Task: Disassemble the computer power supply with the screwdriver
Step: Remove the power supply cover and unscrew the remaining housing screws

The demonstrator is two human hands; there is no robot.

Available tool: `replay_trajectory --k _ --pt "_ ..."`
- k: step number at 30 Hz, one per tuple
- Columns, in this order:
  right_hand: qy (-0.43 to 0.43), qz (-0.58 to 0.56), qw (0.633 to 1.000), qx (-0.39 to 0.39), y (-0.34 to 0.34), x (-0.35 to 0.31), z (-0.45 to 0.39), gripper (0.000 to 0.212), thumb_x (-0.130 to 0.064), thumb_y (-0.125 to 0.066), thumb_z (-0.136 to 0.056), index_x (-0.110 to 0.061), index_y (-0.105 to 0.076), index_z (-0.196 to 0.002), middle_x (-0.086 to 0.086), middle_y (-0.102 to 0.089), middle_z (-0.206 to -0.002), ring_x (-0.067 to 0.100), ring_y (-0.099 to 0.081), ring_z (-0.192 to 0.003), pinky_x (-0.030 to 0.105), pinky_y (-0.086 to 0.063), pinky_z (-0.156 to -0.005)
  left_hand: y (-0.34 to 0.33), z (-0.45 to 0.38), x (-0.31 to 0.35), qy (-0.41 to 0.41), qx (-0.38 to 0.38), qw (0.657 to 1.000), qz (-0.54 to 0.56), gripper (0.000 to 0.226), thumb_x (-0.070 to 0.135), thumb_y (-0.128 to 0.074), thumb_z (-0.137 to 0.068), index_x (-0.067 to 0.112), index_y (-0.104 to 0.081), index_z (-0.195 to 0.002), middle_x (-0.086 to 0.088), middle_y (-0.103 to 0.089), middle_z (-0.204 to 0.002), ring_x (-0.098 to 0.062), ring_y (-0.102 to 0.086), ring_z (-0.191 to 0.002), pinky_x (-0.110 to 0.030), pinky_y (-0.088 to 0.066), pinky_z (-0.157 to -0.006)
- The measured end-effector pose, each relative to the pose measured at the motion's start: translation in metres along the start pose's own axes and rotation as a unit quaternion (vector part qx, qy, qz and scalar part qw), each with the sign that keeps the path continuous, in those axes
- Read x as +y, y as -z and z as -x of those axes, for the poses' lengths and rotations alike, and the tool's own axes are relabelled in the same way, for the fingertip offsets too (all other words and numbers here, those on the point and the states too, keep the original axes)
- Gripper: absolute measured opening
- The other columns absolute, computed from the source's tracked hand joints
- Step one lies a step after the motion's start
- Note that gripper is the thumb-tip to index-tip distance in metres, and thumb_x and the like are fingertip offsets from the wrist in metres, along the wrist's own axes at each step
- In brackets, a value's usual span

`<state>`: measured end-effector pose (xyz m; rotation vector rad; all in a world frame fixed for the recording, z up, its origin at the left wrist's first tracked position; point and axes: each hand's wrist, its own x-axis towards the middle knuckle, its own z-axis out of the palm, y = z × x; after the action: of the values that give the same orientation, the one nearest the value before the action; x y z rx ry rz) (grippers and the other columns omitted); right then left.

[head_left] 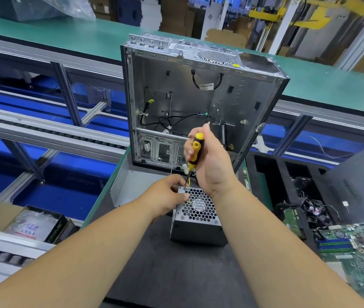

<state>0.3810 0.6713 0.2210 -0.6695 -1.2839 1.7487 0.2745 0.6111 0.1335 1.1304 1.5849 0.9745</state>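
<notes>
A grey power supply (198, 227) with a honeycomb fan grille on top stands on the black mat (165, 274) in the middle of the view. My right hand (212, 161) grips the yellow and black screwdriver (195, 152) upright, its tip on a screw at the grille's far left corner. My left hand (165, 198) holds the far left edge of the power supply, its fingers curled over the top by that corner.
An open, gutted computer case (198, 96) stands just behind the power supply. A loose grey side panel (127, 187) lies to the left. Circuit boards (358, 247) and cables fill a black tray at the right. A conveyor frame runs along the left.
</notes>
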Motion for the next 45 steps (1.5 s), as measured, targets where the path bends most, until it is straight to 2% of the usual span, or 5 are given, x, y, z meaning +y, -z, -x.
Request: replay_trajectory --k 10,17,23,34,45 --pt "-0.021 0.009 0.999 0.045 0.002 -0.01 0.0 0.032 -0.033 -0.049 -0.104 -0.01 -0.059 -0.084 -0.002 -0.064 -0.068 0.012 -0.06 -0.064 0.033 -0.05 -0.077 -0.002 0.004 0.001 0.0 0.008 1.0 -0.005 0.013 0.011 -0.068 -0.09 0.017 -0.062 -0.1 -0.01 -0.057 -0.084 -0.02 -0.053 -0.069 -0.027 -0.043 -0.067" --pt "-0.024 -0.006 0.999 0.02 -0.006 -0.006 0.0 0.057 -0.049 -0.026 -0.106 -0.011 -0.057 -0.076 -0.001 -0.044 -0.057 0.012 -0.038 -0.052 0.025 -0.034 -0.058 -0.003 0.007 0.001 0.001 0.01 1.0 0.002 0.013 0.01 -0.067 -0.09 0.017 -0.062 -0.099 -0.01 -0.054 -0.083 -0.019 -0.048 -0.068 -0.025 -0.039 -0.061" --pt "-0.005 0.051 0.999 0.016 -0.003 -0.004 0.002 0.03 -0.046 -0.05 -0.09 -0.018 -0.042 -0.082 -0.004 -0.055 -0.066 0.014 -0.048 -0.057 0.031 -0.036 -0.063 -0.002 0.009 0.003 0.004 0.007 1.0 0.009 0.012 0.011 -0.067 -0.091 0.021 -0.061 -0.094 -0.012 -0.06 -0.085 -0.019 -0.054 -0.065 -0.027 -0.042 -0.064" --pt "-0.045 0.005 0.998 0.049 -0.001 -0.009 0.0 0.056 -0.043 -0.036 -0.106 -0.013 -0.071 -0.074 0.001 -0.056 -0.064 0.012 -0.052 -0.059 0.028 -0.044 -0.07 -0.003 0.009 0.002 0.007 0.005 1.0 0.016 0.014 0.012 -0.067 -0.091 0.025 -0.061 -0.093 -0.013 -0.057 -0.089 -0.022 -0.05 -0.074 -0.037 -0.043 -0.067" --pt "-0.021 -0.02 0.999 0.035 0.001 -0.005 0.001 0.028 -0.037 -0.042 -0.106 -0.017 -0.042 -0.085 -0.001 -0.054 -0.067 0.016 -0.047 -0.06 0.028 -0.04 -0.065 -0.002 0.006 0.0 0.002 0.007 1.0 0.017 0.015 0.011 -0.068 -0.09 0.02 -0.062 -0.1 -0.018 -0.059 -0.091 -0.021 -0.052 -0.074 -0.035 -0.047 -0.067"
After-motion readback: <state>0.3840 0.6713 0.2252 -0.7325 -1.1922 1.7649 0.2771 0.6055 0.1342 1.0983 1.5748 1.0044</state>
